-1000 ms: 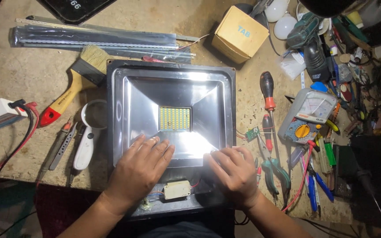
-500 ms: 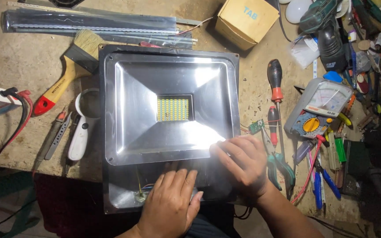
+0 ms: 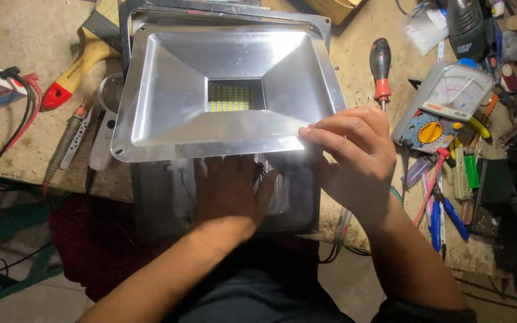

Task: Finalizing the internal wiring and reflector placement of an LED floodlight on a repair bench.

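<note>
Fingers of the right hand [image 3: 351, 158] pinch the silver reflector's [image 3: 169, 101] near right edge, tilting it; left hand [image 3: 228, 191] lies spread flat beneath on the dark housing [image 3: 163, 203].

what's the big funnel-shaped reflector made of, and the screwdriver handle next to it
Reflector: looks like thin polished sheet metal, probably aluminium; it is silvery with mirror-like glare and crisp folded edges. Screwdriver handle: seemingly glossy black plastic with a red collar.

a worn, stained workbench [image 3: 25, 36] stands over a pale floor [image 3: 7, 308], beside a green frame [image 3: 13, 239].
</note>
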